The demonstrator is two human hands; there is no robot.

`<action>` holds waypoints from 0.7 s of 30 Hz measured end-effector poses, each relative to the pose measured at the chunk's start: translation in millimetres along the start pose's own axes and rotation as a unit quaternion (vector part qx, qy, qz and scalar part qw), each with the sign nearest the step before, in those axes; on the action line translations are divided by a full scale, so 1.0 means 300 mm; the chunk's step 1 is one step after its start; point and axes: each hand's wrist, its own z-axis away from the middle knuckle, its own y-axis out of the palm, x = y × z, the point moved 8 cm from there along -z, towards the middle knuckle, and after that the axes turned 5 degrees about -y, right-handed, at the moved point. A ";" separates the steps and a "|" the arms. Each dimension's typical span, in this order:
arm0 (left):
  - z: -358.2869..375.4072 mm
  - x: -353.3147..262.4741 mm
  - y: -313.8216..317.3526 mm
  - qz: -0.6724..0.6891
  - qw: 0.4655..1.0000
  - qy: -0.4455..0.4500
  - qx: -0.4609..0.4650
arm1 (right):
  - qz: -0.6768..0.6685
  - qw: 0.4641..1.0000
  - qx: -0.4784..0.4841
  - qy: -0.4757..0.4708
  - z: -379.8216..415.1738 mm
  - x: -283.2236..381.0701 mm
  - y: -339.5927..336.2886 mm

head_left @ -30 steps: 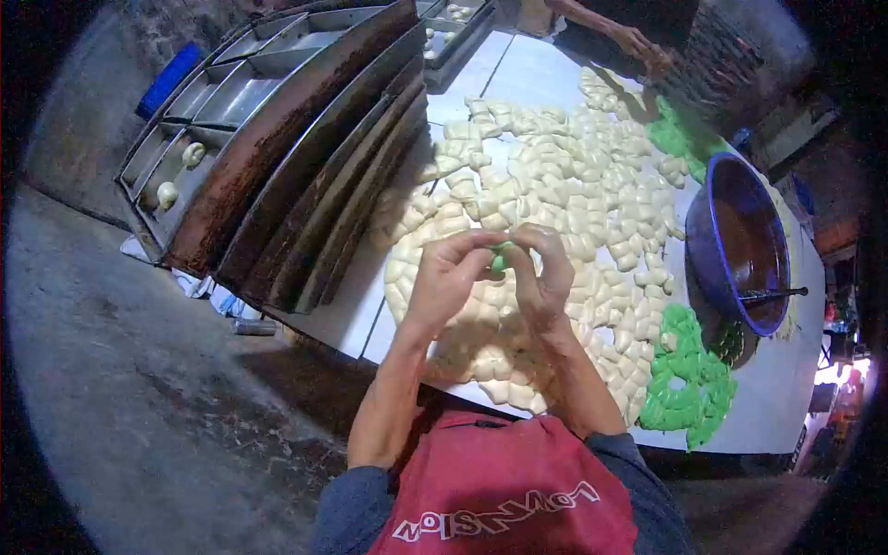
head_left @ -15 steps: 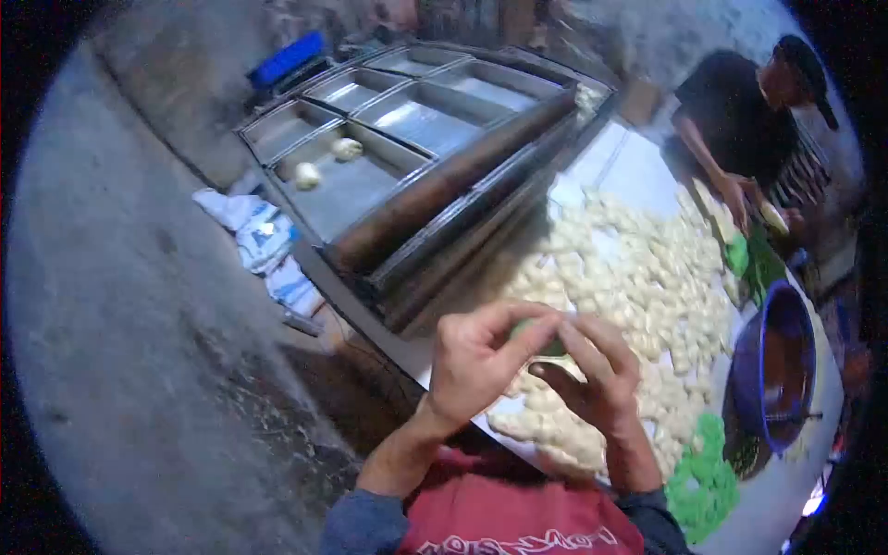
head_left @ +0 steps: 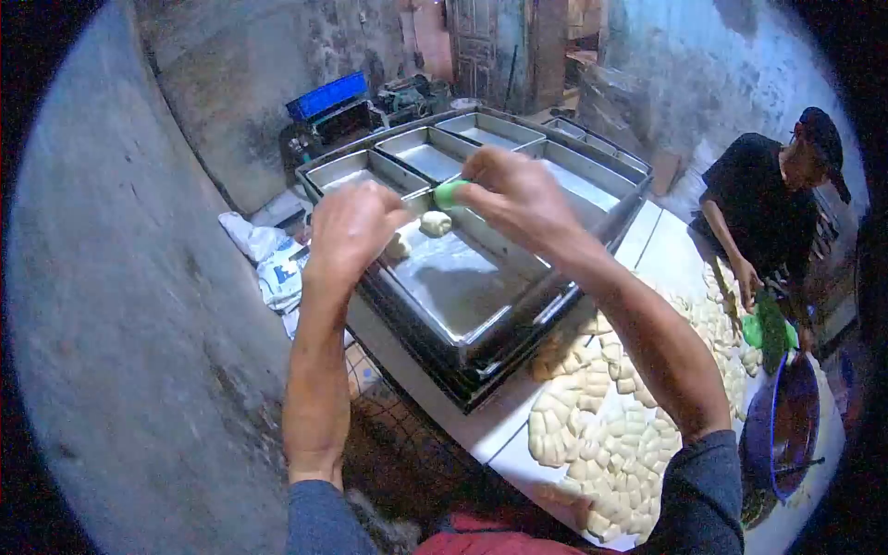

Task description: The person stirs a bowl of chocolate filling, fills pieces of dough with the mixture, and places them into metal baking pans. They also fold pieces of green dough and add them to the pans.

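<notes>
My right hand (head_left: 518,196) is over the near-left tray, its fingers closed on a green dough piece (head_left: 450,193). My left hand (head_left: 354,231) is at that tray's left side, fingers curled in and blurred; what they hold, if anything, is hidden. Between my hands a pale, rounded dough piece (head_left: 435,223) sits in the metal tray (head_left: 462,287). A second pale dough piece (head_left: 398,246) lies close to my left fingers, partly covered by them.
More metal trays (head_left: 425,155) sit beside and behind. Many pale dough pieces (head_left: 601,421) cover the white table (head_left: 518,453) at the right. A purple basin (head_left: 786,425) stands at its right edge. A co-worker (head_left: 758,194) works across the table, near green dough (head_left: 763,328).
My hands have moved from above the table, where they met around the green dough, up and forward over the tray. They are now apart, and the view has tilted up.
</notes>
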 end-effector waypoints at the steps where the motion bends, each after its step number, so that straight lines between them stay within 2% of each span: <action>1: -0.022 0.012 0.038 -0.033 0.996 -0.019 0.075 | 0.000 0.999 0.032 0.019 -0.038 -0.016 0.051; 2: -0.044 0.033 0.068 -0.088 0.995 0.026 0.024 | 0.006 0.998 0.050 0.031 -0.078 -0.033 0.112; 3: -0.051 0.036 0.076 -0.119 0.992 0.041 0.024 | 0.010 0.997 0.070 0.044 -0.106 -0.050 0.173; 6: -0.068 0.043 0.076 -0.209 0.975 0.066 0.030 | 0.153 0.962 0.223 0.028 -0.135 -0.057 0.339; 7: -0.070 0.040 0.073 -0.214 0.974 0.062 0.040 | 0.145 0.968 0.201 -0.020 -0.142 -0.031 0.346; 9: -0.072 0.037 0.062 -0.222 0.972 0.048 0.060 | 0.165 0.953 0.252 -0.022 -0.144 -0.018 0.358; 12: -0.056 0.037 0.051 -0.174 0.982 0.054 0.045 | 0.247 0.947 0.183 -0.098 -0.139 0.018 0.347; 13: -0.055 0.036 0.054 -0.167 0.983 0.056 0.040 | 0.266 0.937 0.167 -0.152 -0.125 0.035 0.351; 15: -0.060 0.040 0.062 -0.163 0.984 0.064 0.027 | 0.190 0.952 0.199 -0.136 -0.132 0.029 0.371; 18: -0.065 0.039 0.062 -0.162 0.983 0.085 0.020 | 0.200 0.941 0.242 -0.129 -0.143 0.038 0.386; 21: -0.063 0.040 0.060 -0.164 0.984 0.074 0.008 | 0.213 0.940 0.232 -0.135 -0.166 0.033 0.376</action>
